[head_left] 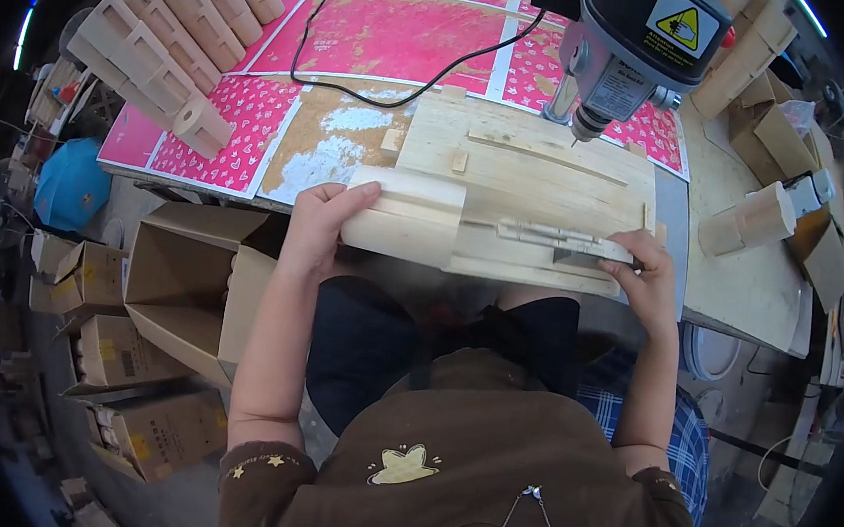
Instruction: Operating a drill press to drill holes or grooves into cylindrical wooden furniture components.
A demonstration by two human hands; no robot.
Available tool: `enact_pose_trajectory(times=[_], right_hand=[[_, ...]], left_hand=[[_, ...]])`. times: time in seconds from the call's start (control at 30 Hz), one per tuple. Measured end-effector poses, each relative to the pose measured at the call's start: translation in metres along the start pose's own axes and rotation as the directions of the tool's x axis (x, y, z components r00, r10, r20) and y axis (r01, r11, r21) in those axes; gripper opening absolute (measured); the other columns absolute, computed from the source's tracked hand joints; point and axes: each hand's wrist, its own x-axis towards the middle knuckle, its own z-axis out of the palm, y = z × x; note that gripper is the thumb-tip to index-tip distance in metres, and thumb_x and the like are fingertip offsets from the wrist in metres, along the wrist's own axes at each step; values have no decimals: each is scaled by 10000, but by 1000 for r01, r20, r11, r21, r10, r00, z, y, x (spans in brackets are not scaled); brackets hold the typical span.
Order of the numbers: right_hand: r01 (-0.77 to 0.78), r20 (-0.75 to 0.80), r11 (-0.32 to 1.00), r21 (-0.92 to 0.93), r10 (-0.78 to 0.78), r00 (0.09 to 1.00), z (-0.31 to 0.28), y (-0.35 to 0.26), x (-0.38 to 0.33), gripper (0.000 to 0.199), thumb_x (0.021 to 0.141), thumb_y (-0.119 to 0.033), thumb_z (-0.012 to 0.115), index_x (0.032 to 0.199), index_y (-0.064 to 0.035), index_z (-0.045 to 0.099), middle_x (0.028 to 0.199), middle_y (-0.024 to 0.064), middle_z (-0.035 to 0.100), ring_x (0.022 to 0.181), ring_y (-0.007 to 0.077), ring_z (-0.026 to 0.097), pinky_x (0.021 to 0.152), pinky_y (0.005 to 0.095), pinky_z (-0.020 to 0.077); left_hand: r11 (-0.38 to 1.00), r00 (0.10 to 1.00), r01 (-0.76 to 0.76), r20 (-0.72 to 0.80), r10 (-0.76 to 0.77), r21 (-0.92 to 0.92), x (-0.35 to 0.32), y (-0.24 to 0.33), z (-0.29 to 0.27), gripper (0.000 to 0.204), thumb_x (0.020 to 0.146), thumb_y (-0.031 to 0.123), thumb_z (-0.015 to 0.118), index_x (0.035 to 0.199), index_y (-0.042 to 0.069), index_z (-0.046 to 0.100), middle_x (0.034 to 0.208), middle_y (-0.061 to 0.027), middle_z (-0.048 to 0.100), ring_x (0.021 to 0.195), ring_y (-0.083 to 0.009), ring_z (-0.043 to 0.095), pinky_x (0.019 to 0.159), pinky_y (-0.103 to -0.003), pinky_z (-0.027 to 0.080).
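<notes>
Head view, one frame. Left hand, centre-left of frame: fingers curled over the top and near end of a pale wooden block, thumb side on its near face. The grasp is closed on the block. The block lies flat at the left front edge of a wooden board and touches it.

Right hand, centre-right: fingertips press on the right end of a thin metal strip that runs along the board's front edge. Whether the fingers pinch the strip or only rest on it cannot be told; the thumb is hidden.

A drill press head, grey and black with a yellow warning sticker, hangs at upper centre-right, its bit above the back right part of the board and apart from both hands.

Under the board: pink printed sheets spread over the table, a black cable looping across them.

Upper left: a stack of similar wooden pieces. Right of frame: one more wooden piece standing on a pale tabletop.

Lower left: open cardboard boxes on the floor. Blue object at far left, blurred, possibly a cap.
</notes>
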Motion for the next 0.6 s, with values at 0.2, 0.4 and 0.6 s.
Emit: enact_pose_trajectory(times=[0.2,0.4,0.6], right_hand=[[31,25,993,115,-34,999,5,-8,12,258,666,45,669,917,-6,634,820,47,576,773,140,544,663,245,419],[17,83,987,159,-31,996,8,-1,7,249,683,51,667,925,0,634,832,33,570,766,119,531,643,225,416],[22,-22,994,110,-19,1000,13,8,13,241,697,12,682,932,-4,629,828,50,580,759,138,544,647,245,430]], left_hand=[[998,997,64,-42,-63,24,-7,-9,27,317,715,275,725,586,32,568,525,2,515,428,-38,392,407,-194,274],[991,991,125,53,-127,39,-8,-20,61,345,723,316,719,583,41,564,519,3,506,428,-42,389,409,-190,270],[995,976,101,190,-104,27,4,-28,107,354,735,328,707,724,-10,605,638,-35,573,546,-68,493,501,-210,387]])
